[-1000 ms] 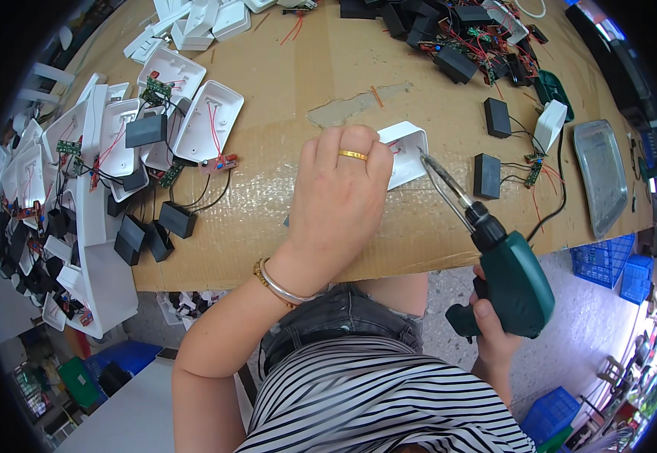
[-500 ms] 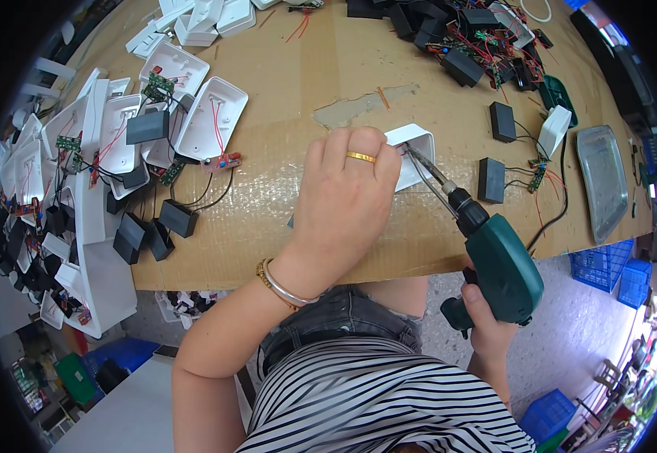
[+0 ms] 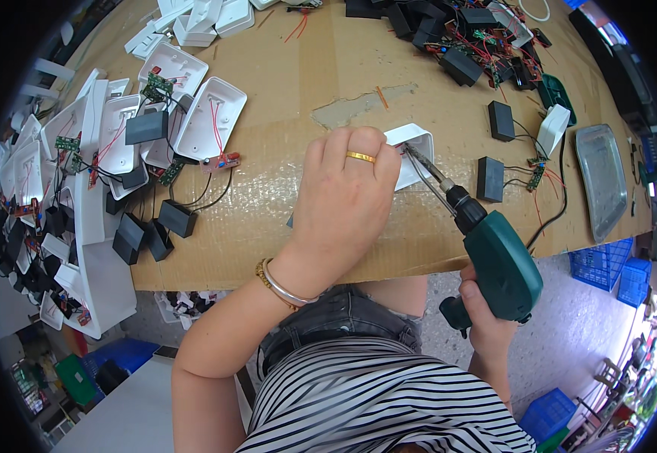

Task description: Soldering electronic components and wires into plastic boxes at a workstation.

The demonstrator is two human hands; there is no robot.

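A white plastic housing (image 3: 413, 167) lies under my left hand (image 3: 347, 192) at the middle of the cardboard-covered table. My left fingers close around its left side, and their tips are hidden behind the back of the hand. My right hand (image 3: 487, 317) grips the handle of a green pistol-shaped soldering gun (image 3: 504, 264). Its metal tip and the thin feed tube beside it reach inside the housing. I cannot make out what the tip touches there. A dark corner of something shows just left of my left wrist.
White housings (image 3: 211, 117) with circuit boards and black boxes (image 3: 179, 217) crowd the left side. Wired black boxes (image 3: 491, 180) lie right of the gun, near a clear tray (image 3: 602, 185). A heap of black parts (image 3: 461, 66) sits at the far right. A black cord (image 3: 551, 220) trails along the table.
The soldering gun has shifted very slightly, its tip staying inside the housing. My left hand keeps its place.
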